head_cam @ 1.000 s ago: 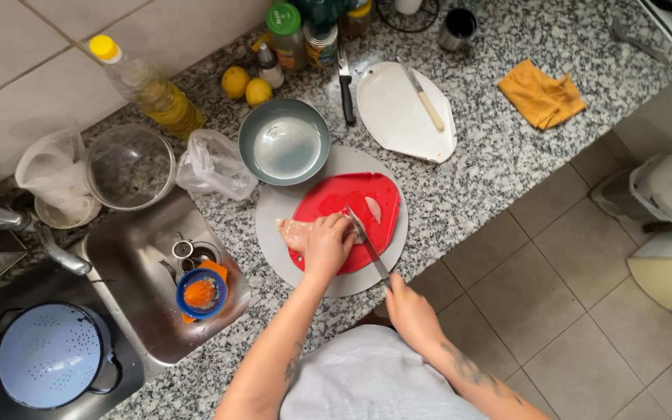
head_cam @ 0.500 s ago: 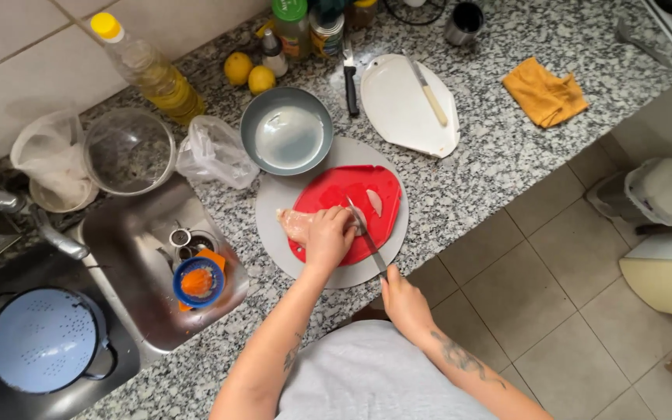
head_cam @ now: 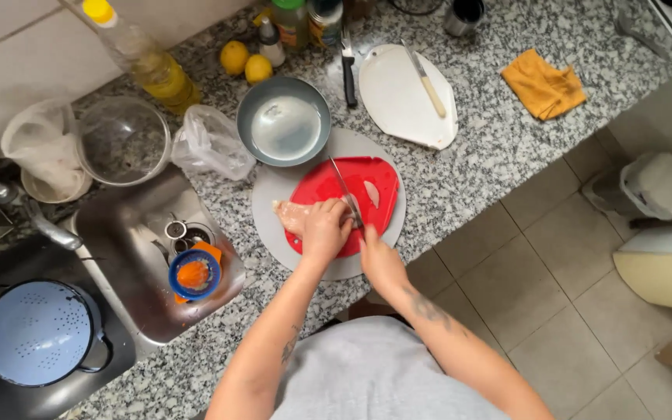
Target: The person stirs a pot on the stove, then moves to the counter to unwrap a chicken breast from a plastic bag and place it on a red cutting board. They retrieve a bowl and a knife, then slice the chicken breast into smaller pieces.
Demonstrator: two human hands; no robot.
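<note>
- Speckled granite bench (head_cam: 499,148) runs beside a steel sink (head_cam: 130,257), above a tiled floor.
- Near the bench's front edge, a red cutting board (head_cam: 379,179) lies on a grey round mat (head_cam: 274,225).
- Left hand (head_cam: 324,229) presses flat on a pale piece of meat (head_cam: 289,214) at the board's left edge, fingers curled over it.
- Right hand (head_cam: 379,260) is closed around a knife (head_cam: 345,187), blade across the board.
- Behind the board stands a grey bowl (head_cam: 283,120).

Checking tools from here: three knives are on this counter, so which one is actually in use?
The knife over the red cutting board, held in the right hand beside the left hand. The black-handled knife and the pale-handled knife lie untouched.
</note>
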